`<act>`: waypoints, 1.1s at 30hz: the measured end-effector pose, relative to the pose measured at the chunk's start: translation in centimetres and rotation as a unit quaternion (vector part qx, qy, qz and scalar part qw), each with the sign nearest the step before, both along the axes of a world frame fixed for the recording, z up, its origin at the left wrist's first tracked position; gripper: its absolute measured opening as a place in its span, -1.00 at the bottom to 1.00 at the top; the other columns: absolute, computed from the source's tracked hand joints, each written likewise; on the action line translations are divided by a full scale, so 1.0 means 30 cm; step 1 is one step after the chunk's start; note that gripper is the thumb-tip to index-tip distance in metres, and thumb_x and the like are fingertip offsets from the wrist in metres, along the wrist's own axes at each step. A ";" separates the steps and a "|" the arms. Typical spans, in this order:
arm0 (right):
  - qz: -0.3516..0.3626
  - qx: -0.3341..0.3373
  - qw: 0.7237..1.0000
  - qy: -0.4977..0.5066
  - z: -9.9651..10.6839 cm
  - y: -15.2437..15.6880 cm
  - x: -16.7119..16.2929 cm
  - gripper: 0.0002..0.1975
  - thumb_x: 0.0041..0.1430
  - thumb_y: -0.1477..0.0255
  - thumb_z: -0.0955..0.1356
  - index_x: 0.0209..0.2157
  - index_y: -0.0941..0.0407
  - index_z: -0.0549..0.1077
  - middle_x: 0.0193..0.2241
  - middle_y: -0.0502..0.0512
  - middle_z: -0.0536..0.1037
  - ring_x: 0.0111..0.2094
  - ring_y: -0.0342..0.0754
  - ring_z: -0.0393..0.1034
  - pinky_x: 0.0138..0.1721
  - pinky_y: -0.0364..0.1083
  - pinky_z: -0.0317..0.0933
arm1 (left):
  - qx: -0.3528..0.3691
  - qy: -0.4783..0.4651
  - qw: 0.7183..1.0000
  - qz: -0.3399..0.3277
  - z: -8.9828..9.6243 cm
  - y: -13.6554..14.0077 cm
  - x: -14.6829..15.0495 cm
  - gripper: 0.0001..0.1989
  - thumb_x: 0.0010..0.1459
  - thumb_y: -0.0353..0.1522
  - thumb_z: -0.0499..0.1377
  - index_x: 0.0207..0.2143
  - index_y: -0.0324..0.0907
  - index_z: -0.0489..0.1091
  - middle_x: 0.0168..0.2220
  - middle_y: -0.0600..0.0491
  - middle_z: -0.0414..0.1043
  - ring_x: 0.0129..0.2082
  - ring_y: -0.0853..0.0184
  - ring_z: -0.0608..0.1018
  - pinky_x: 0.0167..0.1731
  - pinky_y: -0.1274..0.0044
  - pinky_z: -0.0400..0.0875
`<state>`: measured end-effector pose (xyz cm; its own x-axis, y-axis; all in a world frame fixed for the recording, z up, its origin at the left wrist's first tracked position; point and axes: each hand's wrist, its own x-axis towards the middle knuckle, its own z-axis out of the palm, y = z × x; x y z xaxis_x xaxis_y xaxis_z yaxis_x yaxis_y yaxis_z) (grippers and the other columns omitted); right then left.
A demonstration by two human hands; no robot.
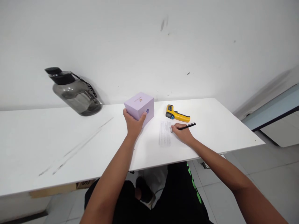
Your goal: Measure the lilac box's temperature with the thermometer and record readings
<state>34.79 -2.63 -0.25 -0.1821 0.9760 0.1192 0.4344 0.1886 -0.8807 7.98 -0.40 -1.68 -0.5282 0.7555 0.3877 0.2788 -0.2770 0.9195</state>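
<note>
My left hand (134, 123) grips the near lower part of a lilac box (139, 104), thumb on its right face and fingers on its left side. The box has a small gold mark on top and a dark emblem on the right face. A black pen (188, 126) is held in my right hand (183, 133), its tip pointing down at the right side of a sheet of paper (165, 133) with rows of faint writing. Just beyond that hand lies a yellow infrared thermometer (178, 115) with a small grey display and blue buttons.
A large grey see-through water bottle (78, 95) with a black lid and strap stands at the back left, by the wall (140, 46). Dark streaks mark the left part of the white table (58, 140). The table's right edge drops to a tiled floor.
</note>
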 end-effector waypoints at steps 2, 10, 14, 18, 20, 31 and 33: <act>0.002 -0.001 1.000 -0.002 -0.001 0.001 0.001 -0.57 0.12 0.06 0.35 -0.64 0.02 0.23 -0.62 -0.01 0.38 -0.46 -0.01 0.28 -0.34 -0.01 0.17 | 0.000 0.000 1.000 0.002 -0.002 0.002 0.000 0.06 -0.05 -0.10 0.51 0.35 -0.09 0.00 0.37 -0.28 0.10 0.42 -0.03 0.26 0.42 0.15 0.20; 0.014 -0.018 1.000 -0.010 0.000 0.004 0.005 -0.59 0.11 0.06 0.34 -0.63 0.03 0.29 -0.61 -0.01 0.36 -0.47 -0.03 0.26 -0.35 -0.01 0.15 | -0.009 0.004 1.000 -0.001 0.001 -0.002 0.000 0.08 -0.03 -0.09 0.50 0.37 -0.08 -0.04 0.39 -0.30 0.08 0.43 -0.04 0.24 0.43 0.15 0.17; 0.007 -0.009 1.000 -0.007 0.002 -0.002 0.004 -0.58 0.12 0.05 0.34 -0.63 0.03 0.30 -0.61 -0.01 0.37 -0.47 -0.02 0.26 -0.35 -0.01 0.14 | -0.002 -0.001 1.000 -0.003 -0.005 0.003 -0.003 0.05 -0.03 -0.10 0.50 0.35 -0.10 -0.02 0.38 -0.30 0.08 0.41 -0.03 0.26 0.41 0.15 0.21; -0.006 -0.001 1.000 0.002 -0.001 -0.002 0.005 -0.54 0.12 0.02 0.34 -0.64 0.02 0.26 -0.62 -0.01 0.32 -0.48 -0.03 0.23 -0.37 -0.01 0.12 | 0.001 -0.002 1.000 -0.005 -0.010 0.006 -0.005 0.03 -0.03 -0.12 0.50 0.34 -0.06 -0.01 0.38 -0.27 0.09 0.41 -0.01 0.27 0.41 0.15 0.22; -0.010 -0.002 1.000 0.006 -0.003 -0.001 0.006 -0.53 0.12 0.00 0.35 -0.65 0.02 0.24 -0.63 -0.02 0.29 -0.49 -0.04 0.20 -0.38 -0.01 0.11 | 0.001 0.000 1.000 -0.004 -0.011 0.005 -0.006 0.03 -0.02 -0.11 0.49 0.35 -0.07 -0.01 0.39 -0.28 0.08 0.42 -0.02 0.26 0.41 0.15 0.22; -0.014 -0.002 1.000 0.000 -0.002 0.002 0.001 -0.54 0.10 0.03 0.34 -0.66 0.02 0.20 -0.64 -0.04 0.26 -0.50 -0.06 0.16 -0.38 -0.02 0.10 | -0.002 -0.002 1.000 0.000 -0.002 0.002 -0.001 0.07 -0.05 -0.10 0.51 0.36 -0.08 -0.01 0.39 -0.28 0.09 0.43 -0.04 0.23 0.43 0.14 0.18; -0.009 -0.004 1.000 -0.001 0.000 0.002 0.001 -0.55 0.10 0.04 0.34 -0.66 0.02 0.21 -0.64 -0.04 0.26 -0.50 -0.06 0.16 -0.38 -0.02 0.10 | -0.005 0.001 1.000 0.001 0.000 0.001 0.000 0.07 -0.04 -0.11 0.51 0.36 -0.10 -0.02 0.39 -0.30 0.08 0.43 -0.05 0.24 0.43 0.12 0.18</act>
<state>34.82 -2.58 -0.24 -0.1641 0.9801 0.1119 0.4396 0.1742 -0.8811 7.99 -0.37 -1.67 -0.5283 0.7589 0.3807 0.2813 -0.2666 0.9218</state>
